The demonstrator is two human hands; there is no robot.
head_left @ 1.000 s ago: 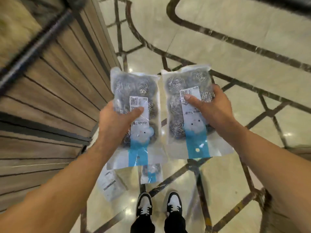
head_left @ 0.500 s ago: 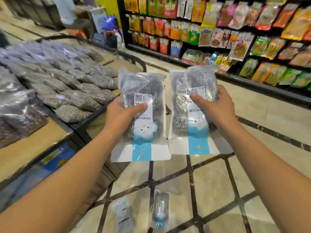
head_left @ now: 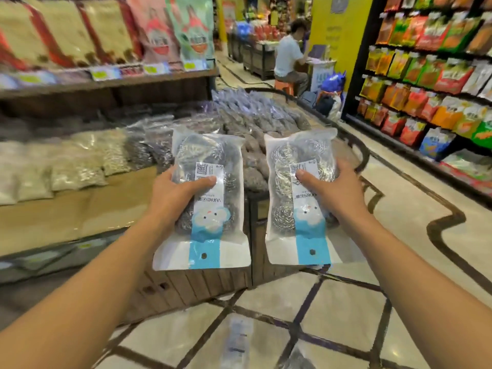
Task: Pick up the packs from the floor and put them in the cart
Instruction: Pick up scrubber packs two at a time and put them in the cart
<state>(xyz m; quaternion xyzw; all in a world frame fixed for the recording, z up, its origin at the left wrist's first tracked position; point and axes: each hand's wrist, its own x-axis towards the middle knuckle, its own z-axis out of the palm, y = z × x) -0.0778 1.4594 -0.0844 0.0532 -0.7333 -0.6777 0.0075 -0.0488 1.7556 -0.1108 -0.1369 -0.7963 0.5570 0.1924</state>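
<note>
My left hand (head_left: 173, 195) grips a clear pack of steel-wool scourers (head_left: 210, 225) with a white and blue label, thumb across its front. My right hand (head_left: 332, 187) grips a second, matching pack (head_left: 290, 209) the same way. Both packs are held upright at chest height, side by side and apart, in front of a wooden display cart (head_left: 202, 283) heaped with several bagged goods. Another pack (head_left: 238, 339) lies blurred on the tiled floor below, between my arms.
Shelves of large bags (head_left: 106, 35) rise on the left, and a snack rack (head_left: 431, 75) lines the right. A seated person (head_left: 288, 57) is far down the aisle. Patterned floor tiles (head_left: 399, 235) spread to the right of the cart.
The view has lifted from the floor and my feet to the cart and aisle. Both hands keep the same hold on their packs, now raised in front of the cart.
</note>
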